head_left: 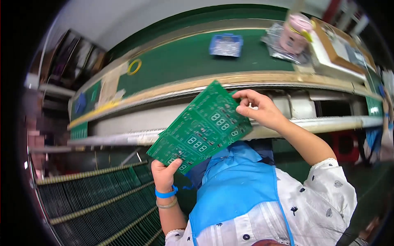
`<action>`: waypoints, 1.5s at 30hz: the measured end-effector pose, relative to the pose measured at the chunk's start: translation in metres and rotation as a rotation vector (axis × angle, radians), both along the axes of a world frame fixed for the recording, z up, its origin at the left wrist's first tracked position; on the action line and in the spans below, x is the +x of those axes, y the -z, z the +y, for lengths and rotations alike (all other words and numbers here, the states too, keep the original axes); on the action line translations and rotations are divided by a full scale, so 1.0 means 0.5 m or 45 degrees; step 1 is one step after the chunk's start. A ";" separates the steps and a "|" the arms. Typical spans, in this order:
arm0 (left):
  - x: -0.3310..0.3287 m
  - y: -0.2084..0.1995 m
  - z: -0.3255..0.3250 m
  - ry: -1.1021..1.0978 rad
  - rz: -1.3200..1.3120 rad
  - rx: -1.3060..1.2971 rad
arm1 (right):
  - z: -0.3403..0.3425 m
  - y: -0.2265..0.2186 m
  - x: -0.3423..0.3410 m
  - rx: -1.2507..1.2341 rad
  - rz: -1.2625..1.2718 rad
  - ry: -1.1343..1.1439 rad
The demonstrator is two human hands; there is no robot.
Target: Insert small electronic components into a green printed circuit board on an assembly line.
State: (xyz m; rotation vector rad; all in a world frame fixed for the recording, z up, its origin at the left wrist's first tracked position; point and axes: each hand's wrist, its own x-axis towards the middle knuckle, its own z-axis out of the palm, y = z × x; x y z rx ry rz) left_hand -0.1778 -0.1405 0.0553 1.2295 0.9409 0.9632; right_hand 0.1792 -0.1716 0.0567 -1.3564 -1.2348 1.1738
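A green printed circuit board (200, 128) with white printed digit outlines and small parts is held tilted in front of me, above the near rail. My left hand (165, 174) grips its lower left corner, thumb on the upper face and the other fingers hidden beneath. At the board's upper right edge is my right hand (258, 107), its thumb and curled fingers closed at that edge. Whether a small part is also between those fingertips cannot be made out. A blue band (166, 192) and a bracelet (167, 203) circle my left wrist.
Beyond the rails, a green conveyor belt (176, 57) carries a blue bin (226, 45) of small parts and a yellow ring (134, 67). A pink container (295, 35) and a cardboard box (342, 49) stand far right. A slotted black rack (98, 201) fills the lower left.
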 end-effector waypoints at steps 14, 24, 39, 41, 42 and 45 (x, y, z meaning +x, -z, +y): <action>0.238 0.083 0.206 0.447 -0.003 -0.148 | -0.292 0.076 0.435 -0.202 0.424 0.914; 0.251 0.109 0.236 0.487 0.217 -0.427 | -0.332 0.063 0.519 -0.465 0.134 0.754; 0.273 0.133 0.257 0.568 0.365 -0.615 | -0.322 0.101 0.547 -0.762 0.032 0.711; 0.279 0.134 0.251 0.557 0.360 -0.621 | -0.308 0.090 0.536 -0.788 -0.011 0.706; 0.280 0.135 0.249 0.553 0.363 -0.622 | -0.302 0.087 0.529 -0.814 -0.057 0.705; 0.296 0.139 0.247 0.559 0.371 -0.601 | -0.302 0.079 0.524 -0.822 -0.074 0.728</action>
